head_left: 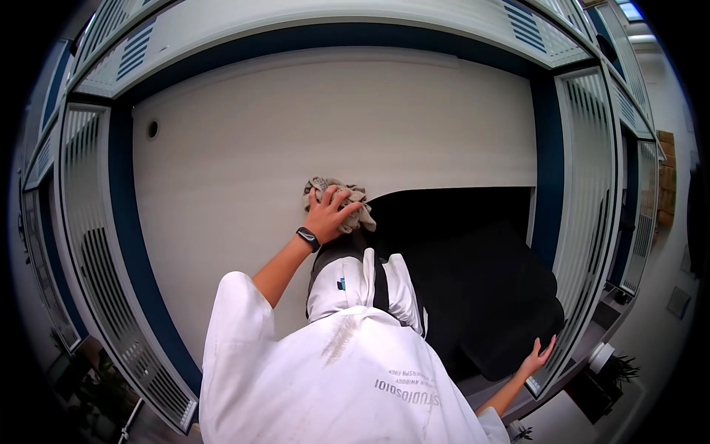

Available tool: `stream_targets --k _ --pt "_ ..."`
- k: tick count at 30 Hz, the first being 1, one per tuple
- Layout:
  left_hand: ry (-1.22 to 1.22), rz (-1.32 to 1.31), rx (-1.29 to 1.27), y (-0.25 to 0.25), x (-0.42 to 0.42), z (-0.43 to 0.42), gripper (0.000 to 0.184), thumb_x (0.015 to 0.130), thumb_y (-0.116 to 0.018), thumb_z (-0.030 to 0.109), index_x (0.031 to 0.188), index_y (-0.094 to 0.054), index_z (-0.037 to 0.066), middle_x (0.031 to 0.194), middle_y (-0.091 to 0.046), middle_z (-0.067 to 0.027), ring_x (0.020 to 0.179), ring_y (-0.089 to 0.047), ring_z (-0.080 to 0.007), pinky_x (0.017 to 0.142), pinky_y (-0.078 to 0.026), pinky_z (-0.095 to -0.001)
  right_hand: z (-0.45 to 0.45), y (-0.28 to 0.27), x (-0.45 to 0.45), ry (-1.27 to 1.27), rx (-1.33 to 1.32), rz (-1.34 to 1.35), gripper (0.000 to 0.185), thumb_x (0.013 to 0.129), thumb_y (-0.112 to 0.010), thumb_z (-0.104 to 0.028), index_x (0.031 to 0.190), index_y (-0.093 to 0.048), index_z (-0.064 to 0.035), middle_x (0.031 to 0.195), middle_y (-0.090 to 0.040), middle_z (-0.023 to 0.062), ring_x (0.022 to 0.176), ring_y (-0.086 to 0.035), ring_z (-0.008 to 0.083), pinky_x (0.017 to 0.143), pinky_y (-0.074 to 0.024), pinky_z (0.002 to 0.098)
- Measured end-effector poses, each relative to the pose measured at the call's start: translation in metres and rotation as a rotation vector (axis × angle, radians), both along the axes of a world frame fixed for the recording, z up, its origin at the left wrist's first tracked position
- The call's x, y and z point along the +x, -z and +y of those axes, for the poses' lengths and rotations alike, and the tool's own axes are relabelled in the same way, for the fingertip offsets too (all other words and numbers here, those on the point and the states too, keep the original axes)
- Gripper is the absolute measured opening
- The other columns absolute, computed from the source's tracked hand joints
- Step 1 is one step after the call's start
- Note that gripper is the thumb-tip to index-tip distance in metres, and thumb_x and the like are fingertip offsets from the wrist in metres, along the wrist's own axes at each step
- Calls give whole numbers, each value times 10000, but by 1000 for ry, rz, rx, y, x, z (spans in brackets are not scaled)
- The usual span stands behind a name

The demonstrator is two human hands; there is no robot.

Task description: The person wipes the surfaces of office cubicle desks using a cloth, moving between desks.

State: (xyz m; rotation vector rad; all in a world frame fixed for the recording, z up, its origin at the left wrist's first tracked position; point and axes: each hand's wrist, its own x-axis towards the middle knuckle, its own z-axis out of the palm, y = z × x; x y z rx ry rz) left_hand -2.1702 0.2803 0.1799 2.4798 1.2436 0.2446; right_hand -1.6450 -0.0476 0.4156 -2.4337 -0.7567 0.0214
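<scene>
My left hand [330, 212], with a dark watch on its wrist, grips a crumpled patterned cloth [359, 209] near the front edge of the white desk [259, 126]. The fingers curl over the top of the cloth, which rests against the desktop. Out to the right, my right hand [535, 359] is held low with its fingers apart and nothing visible in it. It is close to the edge of a black chair [488, 288] and the foot of the right partition; whether it touches either I cannot tell.
Blue-framed partitions with striped glass panels [592, 207] enclose the desk on the left, right and back. A round cable hole [152, 129] sits at the desk's left. Beyond the right partition are a potted plant [617, 368] and stacked brown boxes [666, 177].
</scene>
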Motion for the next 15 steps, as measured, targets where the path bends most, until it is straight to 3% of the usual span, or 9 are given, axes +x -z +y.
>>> stream_targets --k 8,15 --pt "-85 18 -5 7 32 94 718 612 -796 330 1244 -455 332 1274 -398 -4 1254 -298 -274 919 -259 -629 -3 1 -4 -6 15 11 512 880 -603 -122 1354 -428 -42 1409 -408 110 1305 -360 226 1079 -245 323" --pt "-112 66 -98 2 65 198 714 666 -786 372 1277 -420 323 1338 -372 -40 1288 -276 -303 961 -226 -690 -1 1 -7 29 2 9 520 883 -604 -131 1361 -421 -41 1408 -411 110 1302 -364 225 1079 -247 326"
